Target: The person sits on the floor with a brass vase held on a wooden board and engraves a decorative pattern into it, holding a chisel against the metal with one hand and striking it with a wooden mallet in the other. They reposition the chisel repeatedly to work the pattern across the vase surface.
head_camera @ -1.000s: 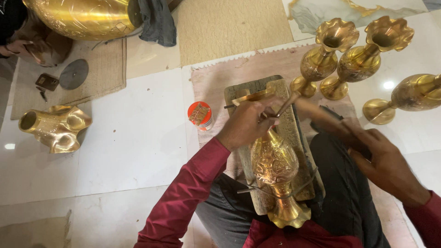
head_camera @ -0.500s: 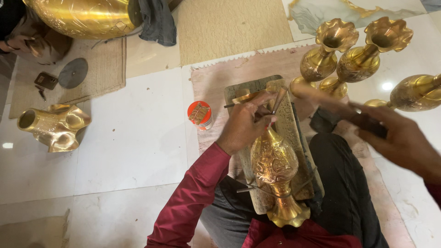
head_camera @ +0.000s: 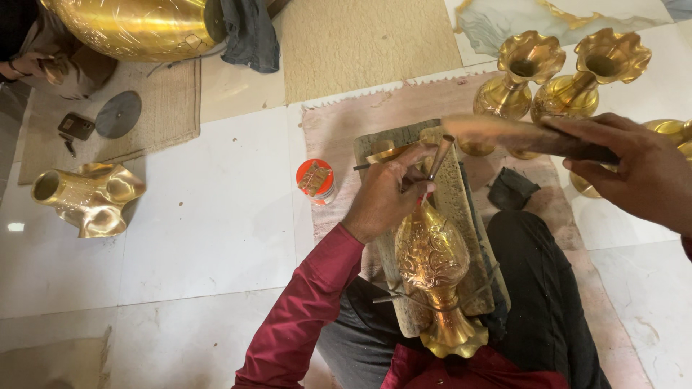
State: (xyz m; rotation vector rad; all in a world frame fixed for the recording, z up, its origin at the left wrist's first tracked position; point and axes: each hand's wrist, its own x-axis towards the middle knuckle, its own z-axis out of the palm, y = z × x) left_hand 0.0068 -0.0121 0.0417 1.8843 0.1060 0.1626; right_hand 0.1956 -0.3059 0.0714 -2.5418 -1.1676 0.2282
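Note:
An engraved brass vase [head_camera: 432, 270] lies on its side on a worn wooden board [head_camera: 461, 209] across my lap. My left hand [head_camera: 386, 191] rests on the vase's upper end and pinches a thin metal chisel [head_camera: 438, 157], its tip on the brass. My right hand [head_camera: 634, 169] is raised at the right and grips a wooden mallet [head_camera: 519, 135], held level above the chisel's top. The mallet looks blurred.
Two fluted brass vases [head_camera: 522, 72] [head_camera: 591, 79] stand at the back right on a pink mat [head_camera: 339, 122]. A small orange-lidded tin [head_camera: 315, 179] sits left of the board. A brass piece [head_camera: 86, 198] lies far left; a large brass pot [head_camera: 137, 25] and another person's hand [head_camera: 29, 66] are top left.
My right hand has swung the mallet up from beside the board to a level position above the chisel. My left hand and the vase have stayed in place.

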